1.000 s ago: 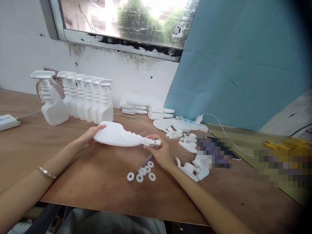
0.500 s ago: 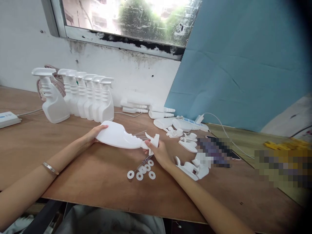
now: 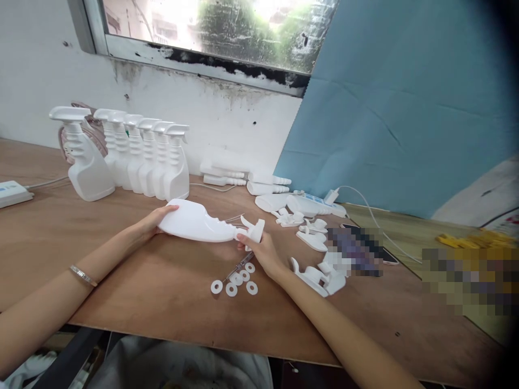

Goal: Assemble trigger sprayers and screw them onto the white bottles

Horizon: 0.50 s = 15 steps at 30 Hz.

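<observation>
From the head view, we look down on a wooden table (image 3: 133, 302) and our two bare arms reaching in from the near edge. Our left hand (image 3: 150, 226) cups the base of a white spray bottle (image 3: 194, 224) that lies on its side just left of the middle of the table, fingers curled around the fat end. Our right hand (image 3: 259, 253) closes around the bottle's neck, pinching a white trigger head (image 3: 253, 229) that sits at the mouth, trigger sticking up.

The bottle looks like thin blow-moulded plastic, so we judge it light and a little squashy at the belly, stiffer at the ribbed neck (the better place to grip, we would say). Its smooth skin may slip in a loose hold. We see no liquid through the opaque wall, so we cannot tell what is inside.

Just near the right hand lie white washers (image 3: 235, 282) and a thin metal tool (image 3: 239, 266). To the right sit loose trigger heads (image 3: 320, 275). At the far left stands a row of finished bottles (image 3: 133, 162), upright and touching, heads fitted. Farther back, headless bottles (image 3: 247, 181) lie flat beside a power strip (image 3: 316, 205). A blue sheet (image 3: 405, 108) leans at the far right under the window (image 3: 211, 27).
</observation>
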Motion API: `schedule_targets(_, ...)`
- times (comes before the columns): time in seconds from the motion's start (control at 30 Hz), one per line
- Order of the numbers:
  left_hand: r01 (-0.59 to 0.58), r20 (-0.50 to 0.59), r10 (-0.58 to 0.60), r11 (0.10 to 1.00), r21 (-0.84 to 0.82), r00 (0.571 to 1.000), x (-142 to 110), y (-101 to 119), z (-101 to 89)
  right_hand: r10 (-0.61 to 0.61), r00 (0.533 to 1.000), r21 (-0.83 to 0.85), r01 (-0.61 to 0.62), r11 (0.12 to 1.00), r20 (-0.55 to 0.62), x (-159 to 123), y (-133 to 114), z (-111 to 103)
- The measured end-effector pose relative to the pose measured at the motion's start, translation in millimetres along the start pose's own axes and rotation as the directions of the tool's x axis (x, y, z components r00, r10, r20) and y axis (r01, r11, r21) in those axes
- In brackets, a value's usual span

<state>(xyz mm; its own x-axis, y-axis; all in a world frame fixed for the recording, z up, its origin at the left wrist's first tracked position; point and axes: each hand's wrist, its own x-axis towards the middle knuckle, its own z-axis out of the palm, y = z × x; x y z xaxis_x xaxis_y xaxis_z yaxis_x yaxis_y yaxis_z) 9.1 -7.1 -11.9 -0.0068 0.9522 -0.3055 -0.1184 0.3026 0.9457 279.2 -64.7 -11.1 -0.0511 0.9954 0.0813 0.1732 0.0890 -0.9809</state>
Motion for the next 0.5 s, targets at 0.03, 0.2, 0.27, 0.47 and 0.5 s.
schedule_targets(0.03,-0.001,0.003,0.001,1.0,-0.012,1.0,-1,0,1.0,0.029,1.0,0.004,-0.029,1.0,-0.011,0,0,0)
schedule_targets(0.2,0.005,0.024,-0.003,0.997,-0.073,1.0,-1,0,2.6,0.095,0.995,0.101,-0.093,0.991,-0.009,5,6,1)
schedule_targets(0.27,0.001,0.022,0.001,0.996,-0.085,1.0,1,-1,1.7,0.074,0.997,0.176,-0.077,0.981,0.019,7,11,1)
schedule_targets(0.47,0.001,0.02,0.001,0.994,-0.112,1.0,1,-1,1.0,-0.059,0.998,0.212,0.061,0.975,-0.016,7,17,-1)
schedule_targets(0.5,0.002,0.023,0.001,0.993,-0.116,1.0,0,0,1.5,-0.058,0.998,0.205,0.062,0.977,-0.025,6,16,-1)
